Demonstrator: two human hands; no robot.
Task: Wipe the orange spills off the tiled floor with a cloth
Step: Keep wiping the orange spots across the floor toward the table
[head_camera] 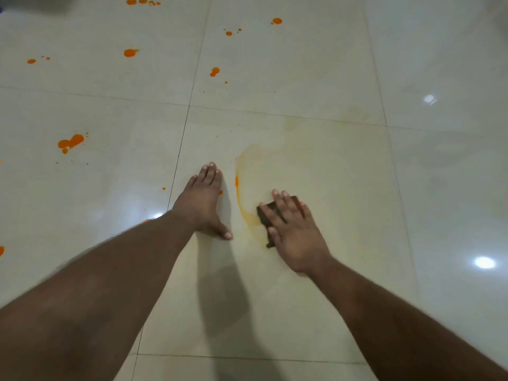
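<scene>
Your right hand (291, 232) presses a dark cloth (268, 215) flat on the tiled floor (330, 78), fingers straight.
Cloth: brown, folded, long axis running away from you; pale orange smear (243, 188) just left of it. Your left hand (204, 202) rests open beyond that smear; orange spills (71, 142) lie farther left.

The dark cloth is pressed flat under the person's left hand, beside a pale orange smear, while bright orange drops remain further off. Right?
Not quite. The head view shows the dark cloth pressed flat under the right hand; the left hand rests bare on the tiled floor. The pale orange smear beside the cloth and the bright orange drops further off are as you said.
</scene>
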